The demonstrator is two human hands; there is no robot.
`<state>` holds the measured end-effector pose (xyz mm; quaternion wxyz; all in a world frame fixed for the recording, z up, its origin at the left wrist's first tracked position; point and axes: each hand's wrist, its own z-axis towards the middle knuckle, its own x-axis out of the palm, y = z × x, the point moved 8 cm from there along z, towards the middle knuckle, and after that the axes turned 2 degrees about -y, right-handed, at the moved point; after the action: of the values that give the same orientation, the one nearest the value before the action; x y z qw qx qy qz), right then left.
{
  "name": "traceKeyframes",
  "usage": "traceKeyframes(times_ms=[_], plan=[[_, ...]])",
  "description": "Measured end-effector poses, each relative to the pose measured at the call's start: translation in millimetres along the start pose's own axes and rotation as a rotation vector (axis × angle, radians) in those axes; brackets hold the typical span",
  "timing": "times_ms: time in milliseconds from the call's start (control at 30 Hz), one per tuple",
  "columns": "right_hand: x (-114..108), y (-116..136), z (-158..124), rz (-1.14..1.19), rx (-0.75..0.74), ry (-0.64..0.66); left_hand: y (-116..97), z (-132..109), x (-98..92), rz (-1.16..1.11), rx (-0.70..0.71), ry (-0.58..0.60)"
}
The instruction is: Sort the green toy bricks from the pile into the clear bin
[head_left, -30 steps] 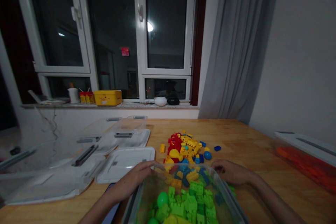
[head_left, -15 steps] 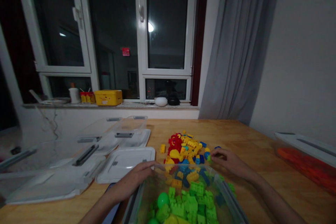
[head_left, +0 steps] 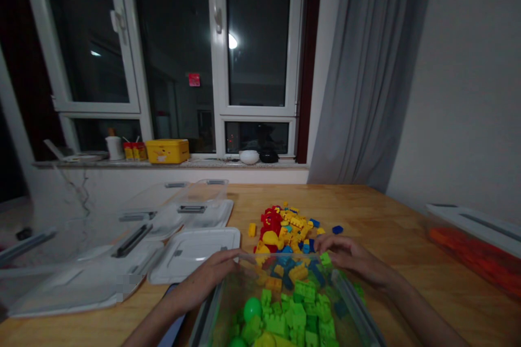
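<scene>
A clear plastic box (head_left: 228, 276) with grey side handles stands in front of me, holding several green building blocks (head_left: 299, 314) and a green ball (head_left: 253, 309). My left hand (head_left: 223, 264) is closed over the box's far left corner. Just above the far right rim, my right hand (head_left: 345, 254) pinches a light green building block (head_left: 325, 259). Past the box lies a pile of loose pieces, with yellow blocks (head_left: 295, 223), red pieces (head_left: 272, 219) and blue blocks (head_left: 288, 260), the last seen partly through the wall.
White lids (head_left: 195, 252) and other clear boxes (head_left: 134, 241) cover the table's left side. A lidded box of orange-red pieces (head_left: 472, 246) stands at the right. One blue block (head_left: 337, 229) lies apart from the pile. Behind the table, a yellow container (head_left: 167, 150) sits on the windowsill.
My right hand has moved left and slightly down toward the box rim, with the light green block now in its fingers. The blue block behind it is uncovered. My left hand stays put.
</scene>
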<state>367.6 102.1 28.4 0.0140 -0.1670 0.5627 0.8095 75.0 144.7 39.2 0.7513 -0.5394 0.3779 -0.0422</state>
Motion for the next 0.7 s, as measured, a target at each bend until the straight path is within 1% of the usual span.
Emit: traceKeyframes(times_ms=[67, 133, 267, 367, 467, 533, 633, 700], plan=[[6.0, 1.6, -0.6, -0.006, -0.015, 0.052, -0.5, 0.3, 1.2, -0.005, 0.006, 0.018], [8.4, 1.0, -0.9, -0.004, -0.018, 0.076, -0.3, 0.7, 1.2, -0.002, 0.013, 0.019], [8.4, -2.0, -0.9, 0.001, -0.008, 0.086, 3.1, 1.1, -1.3, -0.005, -0.007, -0.011], [7.3, -1.3, -1.0, -0.006, -0.004, 0.08, -1.3, 1.0, 0.3, -0.023, 0.014, 0.008], [2.1, 0.8, -0.2, -0.017, 0.009, 0.022, -5.7, 0.7, 2.1, -0.033, 0.023, 0.027], [-5.0, -1.1, 1.6, -0.04, 0.041, -0.056, -4.6, 0.8, 2.0, -0.02, 0.012, 0.021], [-18.0, -11.6, 5.2, -0.15, 0.104, -0.181, -0.2, 1.4, 0.5, -0.008, 0.004, -0.003], [-21.7, -21.9, 8.0, -0.264, 0.118, -0.193, 1.7, 1.7, 0.2, -0.014, 0.009, -0.007]])
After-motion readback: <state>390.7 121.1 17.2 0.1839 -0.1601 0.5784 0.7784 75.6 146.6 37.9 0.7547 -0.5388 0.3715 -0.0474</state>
